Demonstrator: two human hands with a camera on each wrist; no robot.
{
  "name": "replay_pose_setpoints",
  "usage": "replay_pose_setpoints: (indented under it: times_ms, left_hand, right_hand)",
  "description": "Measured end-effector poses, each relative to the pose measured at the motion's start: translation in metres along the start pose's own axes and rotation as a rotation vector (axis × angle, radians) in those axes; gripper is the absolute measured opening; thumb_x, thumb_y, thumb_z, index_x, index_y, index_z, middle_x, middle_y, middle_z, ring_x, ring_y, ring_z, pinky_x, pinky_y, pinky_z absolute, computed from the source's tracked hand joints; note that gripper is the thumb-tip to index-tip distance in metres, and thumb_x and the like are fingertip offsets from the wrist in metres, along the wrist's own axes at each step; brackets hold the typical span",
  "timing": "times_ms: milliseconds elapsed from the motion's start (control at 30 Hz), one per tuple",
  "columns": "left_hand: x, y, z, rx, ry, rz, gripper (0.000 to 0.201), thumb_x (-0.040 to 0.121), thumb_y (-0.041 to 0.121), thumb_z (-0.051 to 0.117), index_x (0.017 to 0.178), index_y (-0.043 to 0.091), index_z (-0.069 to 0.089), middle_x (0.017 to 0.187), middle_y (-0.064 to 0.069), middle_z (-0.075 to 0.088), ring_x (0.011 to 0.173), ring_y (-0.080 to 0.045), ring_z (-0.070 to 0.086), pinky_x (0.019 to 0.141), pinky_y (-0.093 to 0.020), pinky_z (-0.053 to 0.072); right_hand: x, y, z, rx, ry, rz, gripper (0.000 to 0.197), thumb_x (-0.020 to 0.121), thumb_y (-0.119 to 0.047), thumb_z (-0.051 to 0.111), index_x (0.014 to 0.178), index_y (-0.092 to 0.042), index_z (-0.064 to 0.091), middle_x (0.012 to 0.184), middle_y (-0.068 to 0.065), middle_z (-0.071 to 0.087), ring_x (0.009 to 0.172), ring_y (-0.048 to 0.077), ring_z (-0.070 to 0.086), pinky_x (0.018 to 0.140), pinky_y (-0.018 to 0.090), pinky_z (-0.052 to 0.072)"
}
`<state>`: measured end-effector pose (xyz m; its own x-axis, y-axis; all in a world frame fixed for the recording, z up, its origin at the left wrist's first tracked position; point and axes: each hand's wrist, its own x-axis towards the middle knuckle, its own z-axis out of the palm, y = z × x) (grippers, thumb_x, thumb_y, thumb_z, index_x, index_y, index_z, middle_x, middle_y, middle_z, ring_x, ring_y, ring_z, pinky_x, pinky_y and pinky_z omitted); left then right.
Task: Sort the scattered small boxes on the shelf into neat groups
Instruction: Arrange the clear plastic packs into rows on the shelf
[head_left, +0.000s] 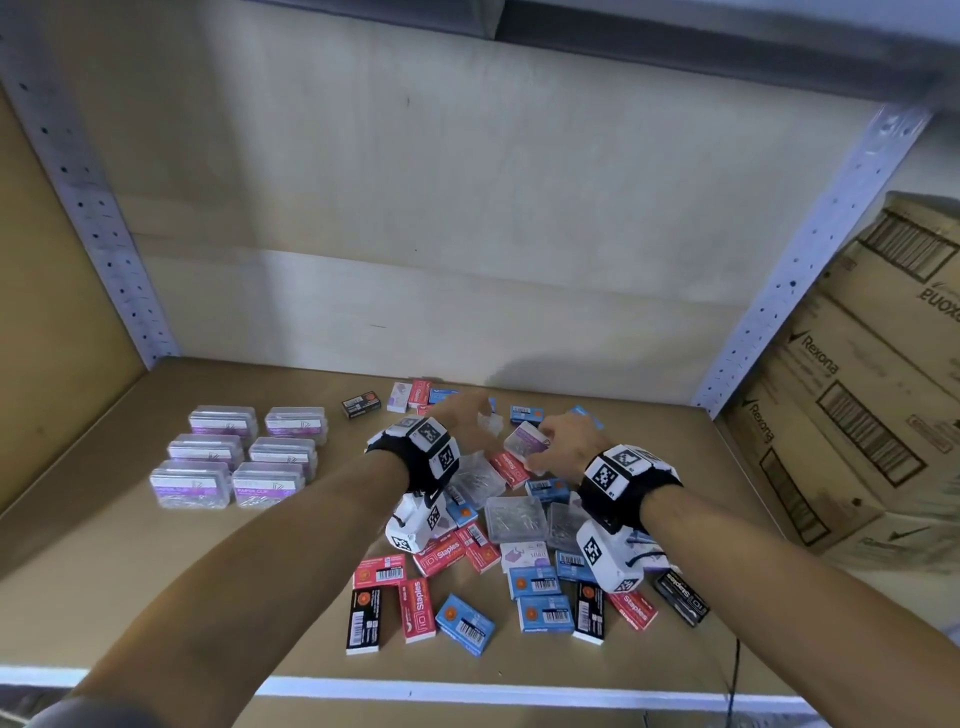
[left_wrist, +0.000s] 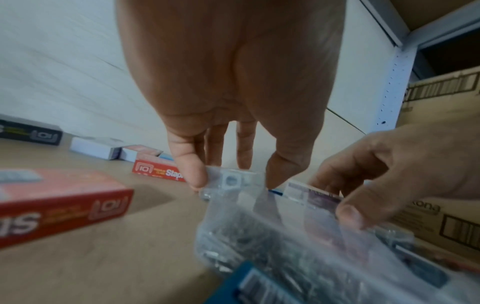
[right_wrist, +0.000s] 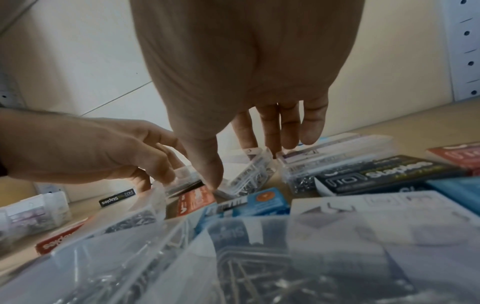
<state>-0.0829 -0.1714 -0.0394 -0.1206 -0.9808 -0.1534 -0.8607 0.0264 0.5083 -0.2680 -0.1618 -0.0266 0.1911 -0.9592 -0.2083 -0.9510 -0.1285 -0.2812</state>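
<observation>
Both hands over the heap, mid-shelf. L hand (left_wrist: 233, 86): thumb and fingers pinching a clear plastic box (left_wrist: 233, 182) of paper clips by its top edge; box is blurred in head view. R hand (head_left: 563, 441): fingers curled round a clear box w/ purple label (head_left: 525, 439), lifted off the heap, just right of the L hand's box. Whether the two boxes touch: can't tell.

Near edge: white shelf lip (head_left: 415, 693), then brown shelf board (head_left: 208, 597). Nearest boxes: black staple box (head_left: 362, 618) lying lengthwise, red "Staples" box (head_left: 418, 610) beside it, blue box (head_left: 465, 623) tilted. Further right, blue boxes (head_left: 543, 613), another black one (head_left: 588, 613), a dark box (head_left: 680, 597) at the heap's right fringe.

Mid heap, under the wrists: flat clear cases (head_left: 517, 517) of clips, red and blue staple boxes overlapping at all angles, no order. White tagged wrist units (head_left: 610, 558) hang over this part.

Left, well apart from heap: six clear purple-label boxes (head_left: 236, 457), two columns of three, squared up.

Behind hands: small black box (head_left: 362, 404) alone, then a few red, white, blue boxes (head_left: 418, 393) near the back panel.

Far right, outside the upright: stacked Rexona cartons (head_left: 857, 395), tilted.
</observation>
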Motion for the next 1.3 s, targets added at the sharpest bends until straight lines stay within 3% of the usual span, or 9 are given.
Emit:
replay_pose_setpoints:
  times_ms: [133, 233, 400, 500, 667, 767, 933, 1067, 1300]
  left_hand:
    - [-0.006, -0.01, -0.007, -0.087, -0.029, -0.007, 0.046, 0.081, 0.035, 0.065, 0.124, 0.021, 0.063, 0.14, -0.002, 0.052, 0.124, -0.022, 0.052, 0.105, -0.038, 0.044]
    - [-0.01, -0.013, -0.011, -0.197, -0.041, -0.018, 0.035, 0.086, 0.027, 0.063, 0.119, 0.013, 0.067, 0.132, -0.006, 0.059, 0.121, -0.023, 0.055, 0.105, -0.04, 0.044]
    - [-0.013, -0.022, -0.013, -0.229, -0.05, -0.025, 0.03, 0.099, 0.028, 0.046, 0.107, 0.009, 0.068, 0.108, -0.003, 0.066, 0.101, -0.02, 0.06, 0.093, -0.032, 0.046]
    - [-0.009, -0.029, -0.012, -0.226, 0.012, -0.036, 0.029, 0.099, 0.016, 0.046, 0.12, 0.015, 0.065, 0.104, 0.006, 0.052, 0.095, -0.01, 0.049, 0.087, -0.023, 0.04]
    - [-0.006, -0.027, -0.012, -0.432, 0.03, -0.042, 0.018, 0.095, 0.0, 0.048, 0.085, 0.005, 0.062, 0.087, -0.009, 0.06, 0.068, -0.016, 0.061, 0.052, -0.017, 0.049]
    - [-0.003, -0.031, -0.007, -0.387, 0.059, -0.03, 0.025, 0.097, 0.01, 0.047, 0.113, 0.003, 0.065, 0.11, -0.012, 0.065, 0.089, -0.019, 0.059, 0.071, -0.025, 0.048]
    - [-0.005, -0.037, 0.0, -0.261, 0.052, -0.009, 0.046, 0.078, 0.023, 0.073, 0.121, 0.018, 0.058, 0.116, 0.0, 0.062, 0.099, -0.017, 0.062, 0.092, -0.036, 0.053]
    - [-0.006, -0.036, -0.004, -0.107, 0.074, 0.02, 0.041, 0.082, -0.002, 0.065, 0.121, 0.01, 0.06, 0.116, -0.006, 0.062, 0.101, -0.021, 0.061, 0.085, -0.027, 0.051]
    - [-0.014, -0.035, -0.005, -0.111, 0.178, 0.043, 0.038, 0.088, 0.005, 0.06, 0.126, 0.012, 0.057, 0.123, -0.007, 0.06, 0.097, -0.015, 0.054, 0.084, -0.018, 0.042]
  right_hand:
    - [-0.004, 0.0, 0.001, 0.01, 0.011, 0.021, 0.026, 0.072, -0.032, 0.072, 0.087, -0.026, 0.052, 0.093, 0.004, 0.064, 0.077, 0.017, 0.059, 0.051, 0.024, 0.043]
    - [-0.009, 0.0, 0.003, 0.01, 0.042, 0.013, 0.035, 0.075, -0.028, 0.071, 0.099, -0.022, 0.047, 0.096, 0.003, 0.06, 0.071, 0.015, 0.055, 0.047, 0.024, 0.036]
    - [-0.016, 0.003, 0.003, 0.052, 0.081, -0.034, 0.034, 0.079, -0.021, 0.069, 0.104, -0.017, 0.048, 0.097, 0.001, 0.063, 0.073, 0.013, 0.056, 0.054, 0.022, 0.043]
    - [-0.02, 0.005, 0.004, 0.059, 0.098, -0.037, 0.04, 0.077, -0.026, 0.071, 0.111, -0.019, 0.05, 0.104, -0.001, 0.062, 0.085, 0.016, 0.058, 0.064, 0.026, 0.046]
    - [-0.026, 0.003, 0.006, 0.038, 0.114, -0.034, 0.042, 0.077, -0.04, 0.073, 0.11, -0.02, 0.056, 0.104, -0.001, 0.063, 0.09, 0.018, 0.061, 0.083, 0.036, 0.051]
    - [-0.027, 0.002, 0.006, 0.012, 0.1, -0.023, 0.036, 0.079, -0.036, 0.071, 0.109, -0.02, 0.059, 0.107, 0.0, 0.065, 0.092, 0.019, 0.062, 0.086, 0.036, 0.051]
    - [-0.031, 0.002, 0.003, 0.027, 0.091, -0.023, 0.033, 0.081, -0.034, 0.069, 0.109, -0.02, 0.058, 0.107, 0.0, 0.063, 0.092, 0.019, 0.061, 0.084, 0.035, 0.051]
    - [-0.032, 0.001, 0.003, 0.032, 0.089, -0.016, 0.031, 0.082, -0.033, 0.069, 0.108, -0.021, 0.058, 0.106, 0.0, 0.064, 0.091, 0.019, 0.061, 0.082, 0.035, 0.051]
    - [-0.034, -0.002, 0.003, 0.059, 0.093, 0.006, 0.029, 0.083, -0.029, 0.069, 0.107, -0.02, 0.058, 0.105, 0.001, 0.064, 0.093, 0.021, 0.062, 0.088, 0.041, 0.051]
